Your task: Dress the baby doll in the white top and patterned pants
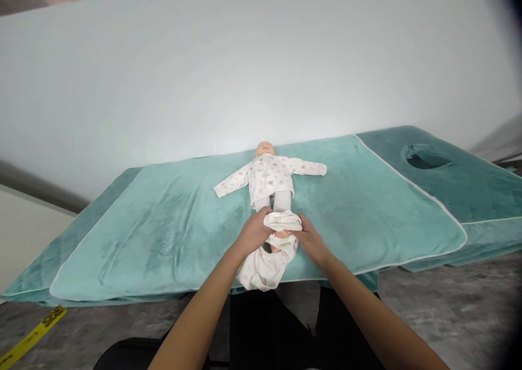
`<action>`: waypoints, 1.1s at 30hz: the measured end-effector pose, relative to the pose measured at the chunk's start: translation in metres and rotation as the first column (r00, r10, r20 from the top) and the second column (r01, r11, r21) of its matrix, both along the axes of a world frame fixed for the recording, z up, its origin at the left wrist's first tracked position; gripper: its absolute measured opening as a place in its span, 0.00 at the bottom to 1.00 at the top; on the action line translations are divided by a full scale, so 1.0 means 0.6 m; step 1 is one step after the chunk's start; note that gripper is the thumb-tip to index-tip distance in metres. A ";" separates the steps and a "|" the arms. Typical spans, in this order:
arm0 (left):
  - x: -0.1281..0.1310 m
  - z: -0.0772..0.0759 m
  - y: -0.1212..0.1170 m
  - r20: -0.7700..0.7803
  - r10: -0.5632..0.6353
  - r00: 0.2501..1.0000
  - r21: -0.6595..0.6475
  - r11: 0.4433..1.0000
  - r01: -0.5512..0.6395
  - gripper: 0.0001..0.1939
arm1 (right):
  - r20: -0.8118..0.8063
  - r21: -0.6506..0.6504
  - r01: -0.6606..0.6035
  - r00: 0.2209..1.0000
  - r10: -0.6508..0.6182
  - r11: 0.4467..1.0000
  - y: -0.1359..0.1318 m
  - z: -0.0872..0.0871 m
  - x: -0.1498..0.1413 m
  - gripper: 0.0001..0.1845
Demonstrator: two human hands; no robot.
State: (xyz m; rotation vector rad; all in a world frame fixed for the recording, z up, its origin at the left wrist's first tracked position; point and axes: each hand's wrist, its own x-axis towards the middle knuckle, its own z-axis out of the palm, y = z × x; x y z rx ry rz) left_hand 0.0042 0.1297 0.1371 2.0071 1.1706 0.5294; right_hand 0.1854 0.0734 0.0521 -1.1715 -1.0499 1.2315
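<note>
A baby doll (269, 178) lies on its back on a teal towel (163, 234), head towards the wall, arms spread, in a white printed top. A pair of white printed trousers (272, 250) is bunched around its feet and hangs over the near edge. My left hand (253, 232) grips the left side of the bunched waistband. My right hand (309, 238) grips the right side. Both hands are closed on the cloth, and the doll's feet show between them.
The towel covers a teal padded table (457, 179) with a face hole (426, 156) at the right end. A white wall (204, 76) stands behind. Grey floor (448, 299) lies below, with yellow tape (32, 334) at the lower left.
</note>
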 end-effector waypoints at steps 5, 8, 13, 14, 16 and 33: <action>0.007 -0.029 0.030 0.122 0.182 0.976 -0.010 0.983 -0.182 0.10 | 0.124 0.073 0.009 0.992 -0.018 0.997 0.039 -0.001 0.021 0.15; 0.021 -0.040 0.048 0.151 0.174 0.973 -0.063 0.984 -0.166 0.11 | 0.124 0.055 0.083 0.988 -0.090 0.995 0.053 -0.007 0.024 0.13; 0.038 -0.043 0.053 0.056 0.091 0.994 -0.063 0.994 -0.087 0.11 | 0.087 0.001 0.168 0.982 -0.168 0.986 0.050 -0.023 0.025 0.11; 0.040 -0.042 0.050 0.018 0.094 0.995 -0.050 0.994 -0.093 0.11 | 0.077 0.000 0.169 0.983 -0.168 0.986 0.048 -0.024 0.026 0.10; 0.041 -0.039 0.044 -0.030 0.100 0.995 -0.038 0.994 -0.101 0.11 | 0.034 0.004 0.156 0.987 -0.156 0.988 0.043 -0.027 0.031 0.09; 0.046 0.006 0.066 0.419 -0.030 0.907 -0.491 0.833 0.254 0.24 | -0.532 -0.102 0.145 0.828 -0.177 0.984 0.059 -0.051 0.054 0.07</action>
